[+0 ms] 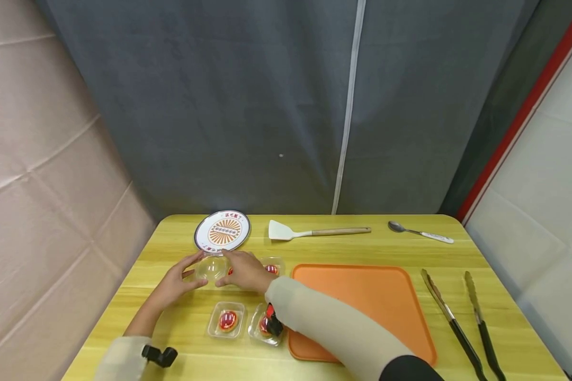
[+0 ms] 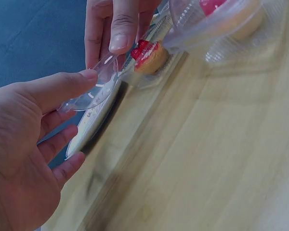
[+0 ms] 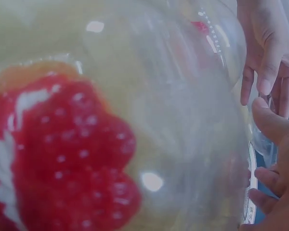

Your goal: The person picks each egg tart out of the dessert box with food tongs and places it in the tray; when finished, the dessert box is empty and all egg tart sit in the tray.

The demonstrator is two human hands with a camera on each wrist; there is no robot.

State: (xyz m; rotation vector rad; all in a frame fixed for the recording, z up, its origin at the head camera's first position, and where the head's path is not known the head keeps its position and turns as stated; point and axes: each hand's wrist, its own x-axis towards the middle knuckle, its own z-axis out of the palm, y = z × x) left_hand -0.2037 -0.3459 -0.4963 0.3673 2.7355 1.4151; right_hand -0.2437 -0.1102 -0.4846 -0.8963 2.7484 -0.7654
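Observation:
My left hand [image 1: 173, 286] pinches the edge of a clear plastic domed lid [image 1: 212, 268] between thumb and fingers, in front of the patterned plate [image 1: 223, 232]. On the lid's other side, my right hand [image 1: 249, 271] has its thumb and fingertips at the rim, also gripping it. The left wrist view shows the lid [image 2: 98, 89] tilted between both hands, close to the plate's edge. A red-topped tart [image 2: 151, 57] sits just beyond it, mostly hidden under the right hand in the head view. Another red-topped tart [image 3: 62, 149] under clear plastic fills the right wrist view.
Clear containers with tarts stand nearby: one at front [image 1: 226, 320], one partly under the right sleeve [image 1: 265, 324], one behind the right wrist [image 1: 273, 264]. An orange tray [image 1: 362, 307], white spatula [image 1: 314, 231], spoon [image 1: 419, 232] and black-handled tongs [image 1: 462, 328] lie further right.

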